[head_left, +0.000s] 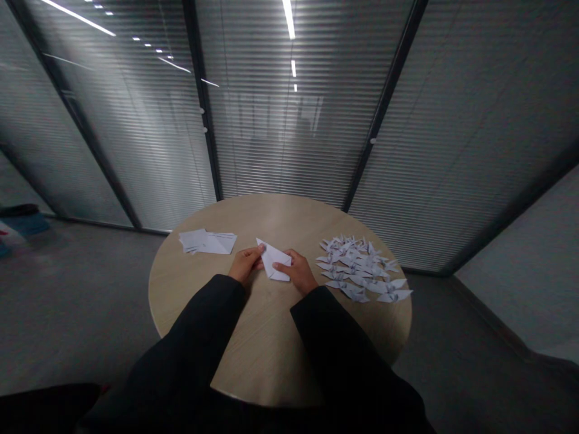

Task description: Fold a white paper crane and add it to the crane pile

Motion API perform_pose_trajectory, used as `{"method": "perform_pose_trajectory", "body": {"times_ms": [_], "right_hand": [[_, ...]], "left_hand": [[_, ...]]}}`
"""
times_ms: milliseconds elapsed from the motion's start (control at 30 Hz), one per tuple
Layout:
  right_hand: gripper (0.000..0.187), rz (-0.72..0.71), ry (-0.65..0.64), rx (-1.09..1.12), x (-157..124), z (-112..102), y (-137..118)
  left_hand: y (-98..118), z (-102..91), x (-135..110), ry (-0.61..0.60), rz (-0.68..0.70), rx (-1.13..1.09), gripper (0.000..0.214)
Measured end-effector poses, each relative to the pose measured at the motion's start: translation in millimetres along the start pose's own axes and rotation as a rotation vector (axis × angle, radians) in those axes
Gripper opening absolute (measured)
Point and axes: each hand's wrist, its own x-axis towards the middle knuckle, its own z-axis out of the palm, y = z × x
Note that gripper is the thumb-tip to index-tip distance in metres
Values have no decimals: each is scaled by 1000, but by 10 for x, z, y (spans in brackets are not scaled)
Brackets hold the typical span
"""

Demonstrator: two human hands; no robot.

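Between my two hands is a folded sheet of white paper (274,258), a kite-like shape with a pointed tip at its upper left. My left hand (245,264) pinches its left edge near that tip. My right hand (298,269) grips the right side, the thumb lying across the paper's face and the other fingers partly hidden behind. On the table to the right lie several folded white paper cranes (357,265) in close rows. A loose stack of white paper sheets (207,242) rests to the left, beyond my left hand.
The round light-wood table (271,337) stands against glass partitions with closed blinds (289,150). A white wall (534,271) rises at the right. On the floor at far left sits a blue object with a dark top (26,220), too indistinct to name.
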Motion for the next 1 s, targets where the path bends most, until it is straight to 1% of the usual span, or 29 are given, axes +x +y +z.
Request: {"method": "perform_pose_trajectory", "body": {"times_ms": [133,400,800,900,967,1000], "right_hand": [[38,-17,26,-4,19,-10,34],[33,-43,-10,-54,3,9,29],[34,-39,-38,-159,-25,27,-13],[30,-73,42,-219,-16,28,-25],[31,-89,99,-219,-7,24,-39],[31,-92,99,-198,-5,20,-46]], "left_hand": [[6,7,-12,-75,-2,-4,40],[-49,-33,12,-63,74,87,40],[-70,-90,39,-50,122,211,35],[-89,-97,50,-77,96,238,35],[-114,-96,56,-137,65,279,38],[-131,-95,59,-178,48,308,40]]}}
